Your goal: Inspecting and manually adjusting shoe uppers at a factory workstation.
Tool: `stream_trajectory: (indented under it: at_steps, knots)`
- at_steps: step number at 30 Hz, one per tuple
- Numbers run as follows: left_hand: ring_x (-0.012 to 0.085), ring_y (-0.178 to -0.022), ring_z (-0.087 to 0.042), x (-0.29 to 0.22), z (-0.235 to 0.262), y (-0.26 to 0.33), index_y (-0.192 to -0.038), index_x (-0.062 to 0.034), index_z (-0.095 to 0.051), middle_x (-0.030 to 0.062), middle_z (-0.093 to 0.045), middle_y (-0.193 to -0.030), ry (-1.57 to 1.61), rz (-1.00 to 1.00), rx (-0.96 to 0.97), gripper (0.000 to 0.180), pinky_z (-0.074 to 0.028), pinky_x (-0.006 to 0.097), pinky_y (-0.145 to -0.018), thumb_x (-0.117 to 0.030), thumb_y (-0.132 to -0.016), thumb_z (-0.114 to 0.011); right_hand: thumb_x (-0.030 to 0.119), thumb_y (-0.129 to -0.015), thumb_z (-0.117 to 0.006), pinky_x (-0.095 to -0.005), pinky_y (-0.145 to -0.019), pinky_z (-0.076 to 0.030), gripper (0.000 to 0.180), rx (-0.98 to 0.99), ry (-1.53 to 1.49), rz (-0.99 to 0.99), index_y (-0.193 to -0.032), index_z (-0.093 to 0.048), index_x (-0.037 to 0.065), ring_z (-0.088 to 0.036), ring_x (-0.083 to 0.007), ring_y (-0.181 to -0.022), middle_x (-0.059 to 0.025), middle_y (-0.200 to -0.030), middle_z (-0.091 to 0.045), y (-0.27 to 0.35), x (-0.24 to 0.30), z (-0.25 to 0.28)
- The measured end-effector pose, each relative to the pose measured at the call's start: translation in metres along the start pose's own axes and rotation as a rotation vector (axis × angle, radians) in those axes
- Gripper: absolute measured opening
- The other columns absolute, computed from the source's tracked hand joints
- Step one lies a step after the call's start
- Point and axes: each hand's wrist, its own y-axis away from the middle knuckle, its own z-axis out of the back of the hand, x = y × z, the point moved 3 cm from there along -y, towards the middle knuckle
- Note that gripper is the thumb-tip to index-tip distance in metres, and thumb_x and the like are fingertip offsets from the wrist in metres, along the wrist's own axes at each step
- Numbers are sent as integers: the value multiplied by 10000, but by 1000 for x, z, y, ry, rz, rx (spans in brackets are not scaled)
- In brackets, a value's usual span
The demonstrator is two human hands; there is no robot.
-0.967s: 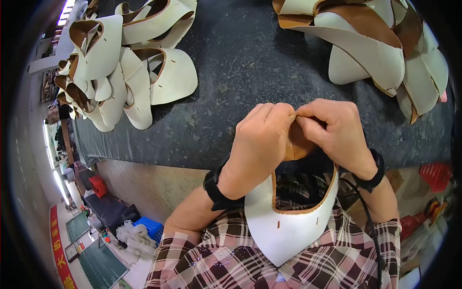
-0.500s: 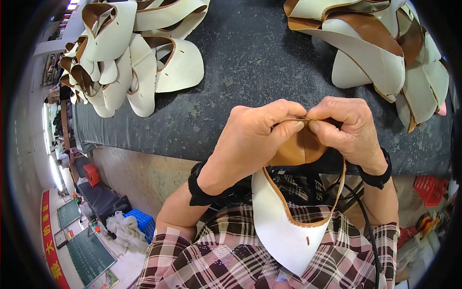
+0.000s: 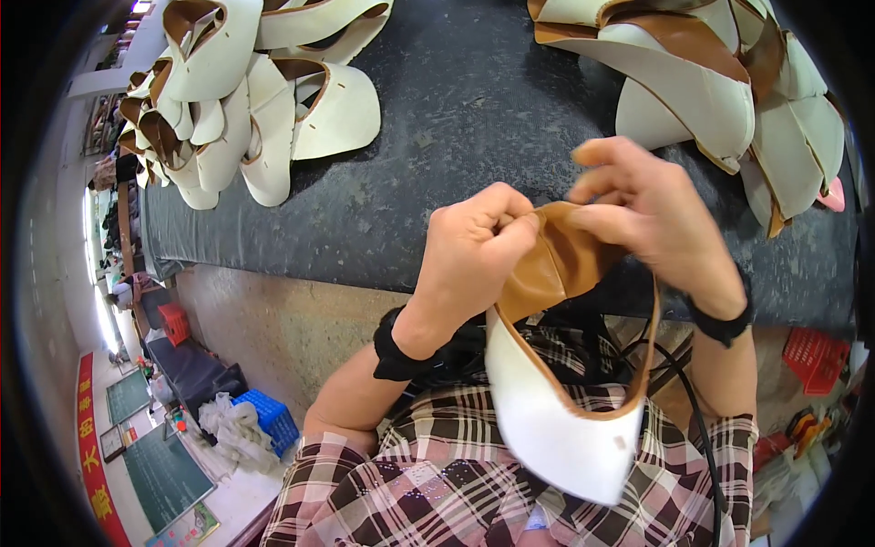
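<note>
Left hand pinching, right hand fingers curled, wrists raised.

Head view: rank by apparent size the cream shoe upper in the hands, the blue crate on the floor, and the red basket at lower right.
1. Cream shoe upper, largest by far, though it is nearest the camera.
2. Red basket.
3. Blue crate.
The basket and crate look close in size and lie near the curved rim, so their order is unsure.

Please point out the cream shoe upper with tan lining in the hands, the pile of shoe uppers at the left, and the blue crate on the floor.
Cream shoe upper with tan lining (image 3: 556, 428): head view, on its cream outer face.
Pile of cream shoe uppers at the left (image 3: 246, 100): head view, on a middle piece.
Blue plastic crate (image 3: 272, 419): head view, on its side wall.
</note>
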Motion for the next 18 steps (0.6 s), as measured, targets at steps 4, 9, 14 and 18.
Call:
stream_trajectory:
  at_steps: [4,9,14,18]
  knots:
    - [35,-601,-523,14,1,7,-832,2,-580,13,-608,-675,278,157,-77,64,-423,194,-546,-56,-861,-580,59,-793,-662,-242,-629,-479,234,207,-92,8,-972,-564,-55,-578,-107,-692,-70,-768,-623,23,-9,-10]
    - [29,-674,-565,14,9,10,-935,18,-561,17,-631,-762,231,129,6,73,-437,161,-587,-47,-901,-561,69,-833,-633,-207,-607,-464,141,185,-292,-187,-917,-622,-44,-554,-60,-670,-25,-758,-617,8,-8,-11]
    - [43,-689,-591,25,15,10,-960,31,-560,44,-657,-793,317,190,69,97,-451,159,-599,-47,-903,-559,70,-822,-621,-204,-562,-467,145,222,-246,-244,-899,-627,-53,-567,-66,-630,-38,-751,-631,-1,-5,-20]
    - [35,-676,-588,31,23,8,-923,17,-580,57,-662,-766,239,175,74,84,-451,181,-578,-56,-882,-588,45,-793,-605,-226,-553,-469,126,208,-301,-233,-866,-636,-53,-572,-69,-623,-39,-705,-628,-5,-1,-35]
